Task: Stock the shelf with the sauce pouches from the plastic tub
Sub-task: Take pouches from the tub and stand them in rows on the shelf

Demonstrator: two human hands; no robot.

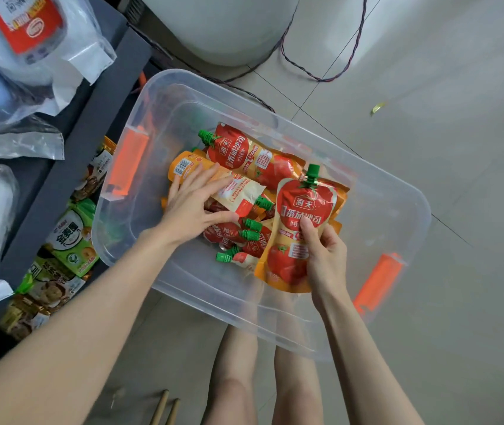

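A clear plastic tub (367, 191) with orange latches stands on the floor and holds several red-and-orange tomato sauce pouches with green caps. My right hand (325, 256) grips one pouch (298, 228) upright by its lower half, thumb across the front. My left hand (194, 204) reaches into the tub, fingers spread over a pouch lying back side up (238, 191). Another pouch (250, 154) lies face up at the far side. The dark grey shelf (69, 142) runs along the left of the tub.
The shelf's upper level holds clear plastic bags (29, 41) with red labels. Its lower level holds green and brown snack packets (69, 240). A white round base (229, 29) and cables (321, 62) lie behind the tub. My bare legs are below the tub. Tiled floor spreads to the right.
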